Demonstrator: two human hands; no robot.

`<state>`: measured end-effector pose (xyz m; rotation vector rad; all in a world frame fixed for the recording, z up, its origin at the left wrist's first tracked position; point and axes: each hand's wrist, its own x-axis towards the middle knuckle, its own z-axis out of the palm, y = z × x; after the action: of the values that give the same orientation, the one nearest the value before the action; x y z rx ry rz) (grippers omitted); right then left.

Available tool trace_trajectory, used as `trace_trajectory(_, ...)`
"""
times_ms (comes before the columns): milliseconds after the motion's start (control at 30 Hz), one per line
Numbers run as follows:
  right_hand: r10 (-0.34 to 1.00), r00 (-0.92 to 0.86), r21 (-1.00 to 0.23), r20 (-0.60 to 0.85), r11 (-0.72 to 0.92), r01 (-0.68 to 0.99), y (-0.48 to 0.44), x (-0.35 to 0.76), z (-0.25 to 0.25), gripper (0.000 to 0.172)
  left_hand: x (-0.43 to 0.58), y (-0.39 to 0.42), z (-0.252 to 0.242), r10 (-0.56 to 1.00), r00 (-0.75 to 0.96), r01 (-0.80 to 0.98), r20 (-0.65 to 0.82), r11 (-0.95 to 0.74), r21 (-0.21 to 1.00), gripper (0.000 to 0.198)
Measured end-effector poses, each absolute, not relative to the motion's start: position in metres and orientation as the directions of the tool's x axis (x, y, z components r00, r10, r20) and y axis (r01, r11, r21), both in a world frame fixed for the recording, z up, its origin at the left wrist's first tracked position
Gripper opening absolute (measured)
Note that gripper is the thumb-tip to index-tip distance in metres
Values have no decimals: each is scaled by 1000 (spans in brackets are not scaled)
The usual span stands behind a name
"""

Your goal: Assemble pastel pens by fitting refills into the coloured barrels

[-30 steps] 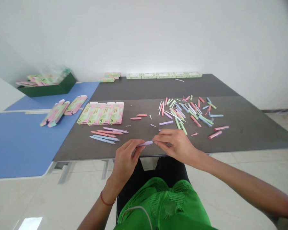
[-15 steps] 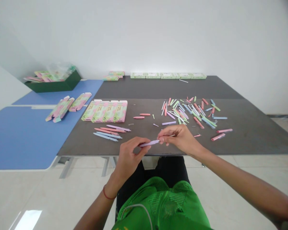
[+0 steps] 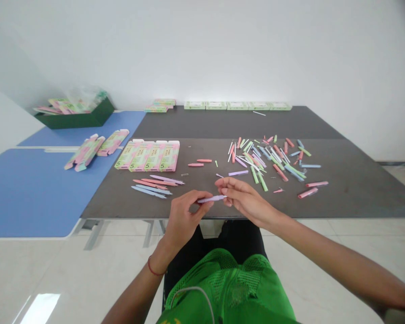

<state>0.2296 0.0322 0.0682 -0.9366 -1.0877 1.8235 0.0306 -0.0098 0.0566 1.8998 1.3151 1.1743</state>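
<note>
Both my hands meet over the near edge of the dark grey table [image 3: 340, 184]. My left hand [image 3: 184, 216] pinches the left end of a pale purple pen barrel [image 3: 212, 198]. My right hand [image 3: 245, 198] has its fingers closed on the barrel's right end. A scatter of pastel pen parts [image 3: 270, 157], pink, green, blue and purple, lies beyond my right hand. Several assembled pens [image 3: 155, 184] lie side by side to the left of my hands.
A row of flat pink-and-green cartons [image 3: 148, 156] lies behind the assembled pens. More cartons [image 3: 94, 146] rest on the blue table [image 3: 30, 193] at left. A green tray [image 3: 77, 117] holds packaging. Boxes [image 3: 238, 105] line the far edge.
My right hand has drawn back toward the barrel's end and closed on it. The view has shifted slightly. My left hand keeps its hold.
</note>
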Motion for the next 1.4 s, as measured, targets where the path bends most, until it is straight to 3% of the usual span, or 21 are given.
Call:
trace_trajectory(333,871,-490,-973,-25,-134,-190,34,232,59,28,32,-7,53,958,93,357,272,-287,889,12)
trace_trajectory(533,864,-503,-980,1,-100,-173,30,230,56,27,32,-5,52,967,79,336,240,-253,907,16)
trace_trajectory(900,892,-452,-993,-19,-71,-98,33,236,58,30,31,-3,48,962,118,354,247,-273,894,15)
trace_trajectory(1133,893,-439,-972,-97,-181,-153,28,235,58,34,29,1,48,945,249,394,213,-300,869,17)
trace_trajectory(1267,896,-425,-951,-128,-233,-203,27,232,58,38,27,3,51,894,384,503,232,-413,759,17)
trace_trajectory(1400,886,-418,-921,-199,-315,-228,24,227,59,41,28,1,57,832,515,667,207,-541,512,23)
